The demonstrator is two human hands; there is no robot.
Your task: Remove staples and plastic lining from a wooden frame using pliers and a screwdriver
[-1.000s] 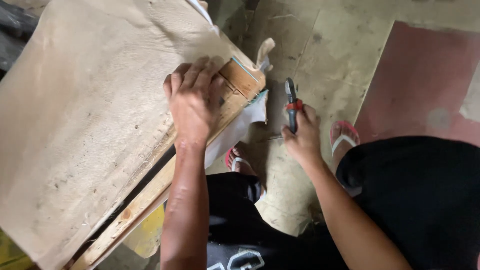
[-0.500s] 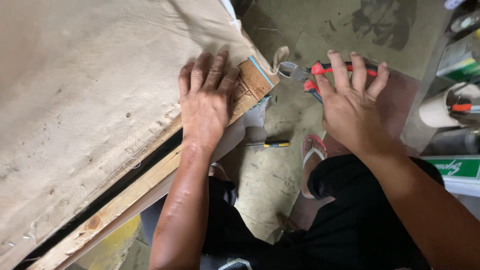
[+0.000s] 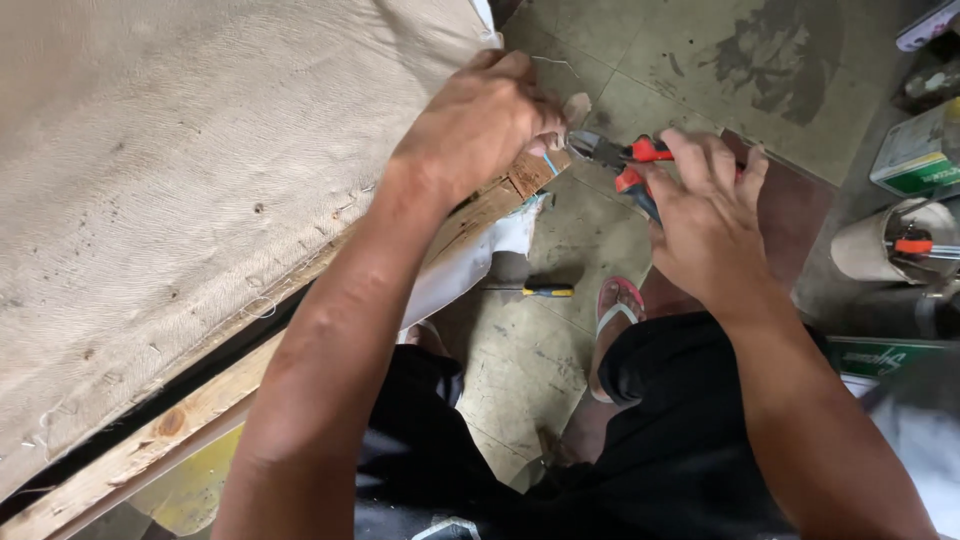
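A large wooden frame [image 3: 200,410] covered with beige fabric [image 3: 180,170] fills the left of the head view. My left hand [image 3: 480,120] pinches the fabric at the frame's far corner, fingers closed on it. My right hand [image 3: 705,215] grips red-handled pliers [image 3: 625,158] whose metal jaws point left at that same corner, just beside my left fingertips. A thin blue strand shows at the corner of the wood.
A yellow-and-black screwdriver [image 3: 540,291] lies on the concrete floor below the corner. My foot in a red sandal [image 3: 615,315] is beside it. Green boxes [image 3: 915,155] and a cardboard tube holding tools [image 3: 890,245] stand at the right.
My left hand went from lying flat on the frame's corner to pinching the fabric there. My right hand brought the pliers in from the right until the jaws reach the corner.
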